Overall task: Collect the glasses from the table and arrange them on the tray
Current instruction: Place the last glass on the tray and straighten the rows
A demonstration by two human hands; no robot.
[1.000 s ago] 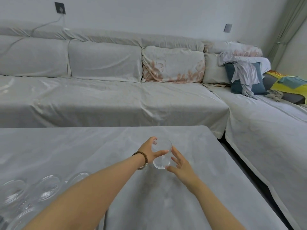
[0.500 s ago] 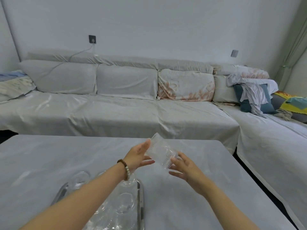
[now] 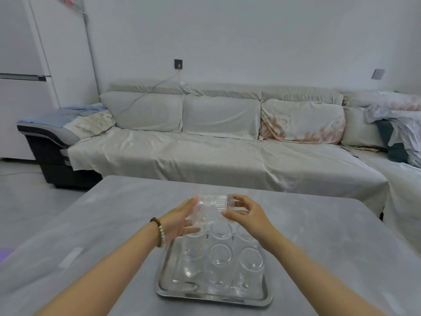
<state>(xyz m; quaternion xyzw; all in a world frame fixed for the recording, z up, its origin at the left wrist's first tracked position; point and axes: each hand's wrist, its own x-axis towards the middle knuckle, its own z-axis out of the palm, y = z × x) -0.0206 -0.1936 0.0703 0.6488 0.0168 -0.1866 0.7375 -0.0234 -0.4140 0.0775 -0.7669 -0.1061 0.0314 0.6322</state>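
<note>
Fingers of the right hand and the open palm of the left hand press a clear ribbed glass between them, tilted on its side in the air above the far end of the steel tray. Several glasses already stand in rows on that tray, on the grey bench.

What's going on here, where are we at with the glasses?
A person holds one clear glass on its side between the left hand and the right hand, above the far end of the metal tray. Several glasses already stand on the tray in rows. The grey table around it shows no other glasses.
</note>
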